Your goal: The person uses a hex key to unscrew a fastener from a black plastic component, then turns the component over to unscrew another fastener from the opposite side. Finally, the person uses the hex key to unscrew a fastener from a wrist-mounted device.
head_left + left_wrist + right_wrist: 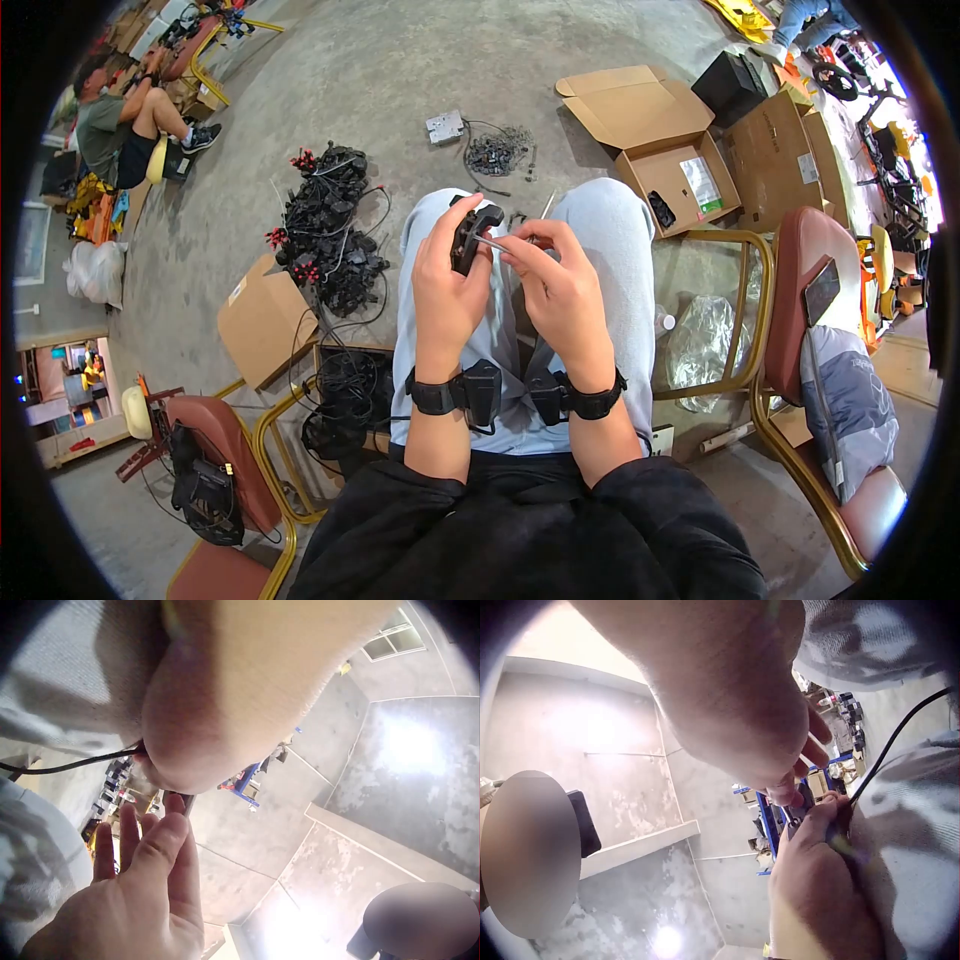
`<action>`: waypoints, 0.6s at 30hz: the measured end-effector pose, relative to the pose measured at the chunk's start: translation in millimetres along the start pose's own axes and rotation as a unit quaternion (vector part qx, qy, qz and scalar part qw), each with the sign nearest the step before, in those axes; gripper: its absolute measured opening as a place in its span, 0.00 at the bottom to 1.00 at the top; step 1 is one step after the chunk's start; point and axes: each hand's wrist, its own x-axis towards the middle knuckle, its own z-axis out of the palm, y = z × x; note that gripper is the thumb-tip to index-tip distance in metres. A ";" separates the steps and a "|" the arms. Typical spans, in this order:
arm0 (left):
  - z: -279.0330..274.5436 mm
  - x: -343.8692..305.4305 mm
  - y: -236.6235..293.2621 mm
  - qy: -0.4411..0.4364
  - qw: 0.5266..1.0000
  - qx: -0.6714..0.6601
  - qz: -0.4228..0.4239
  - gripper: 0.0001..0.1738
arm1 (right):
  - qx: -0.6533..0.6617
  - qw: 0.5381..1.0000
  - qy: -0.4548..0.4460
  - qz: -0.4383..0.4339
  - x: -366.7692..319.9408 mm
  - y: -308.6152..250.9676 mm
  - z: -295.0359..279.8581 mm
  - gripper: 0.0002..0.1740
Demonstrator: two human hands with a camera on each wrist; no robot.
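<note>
In the head view my left hand (450, 290) grips a small black plastic part (465, 247) above the left knee. My right hand (560, 285) pinches a thin metal tool (491, 243) whose tip meets that part's side; its exact kind I cannot tell. Both hands are close together, and each wrist wears a black strapped camera (480, 393). A black cable (901, 729) runs from beside the left hand (817, 881) in the right wrist view. Fingers and palms hide most of the part in both wrist views.
A heap of black devices and cables (335, 230) lies on the floor ahead left. Beyond the knees are a silver box (445, 127) and a small pile of dark parts (498, 153). An open carton (690, 180) stands ahead right; chairs (815, 290) flank me. Another person (125, 130) sits far left.
</note>
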 end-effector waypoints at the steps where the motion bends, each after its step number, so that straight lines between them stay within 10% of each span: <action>1: -0.2 0.2 -0.1 0.000 1.000 0.005 0.009 0.26 | 0.011 1.000 0.008 0.007 -0.2 -0.3 0.6 0.13; 7: 1.0 0.2 5.1 0.011 0.997 -0.050 -0.057 0.23 | 0.212 0.940 -0.028 0.267 -3.4 -8.7 -3.5 0.06; 18: -0.2 1.0 3.2 -0.005 1.000 0.005 -0.005 0.24 | 0.038 0.997 -0.011 0.073 1.2 -5.7 -2.0 0.07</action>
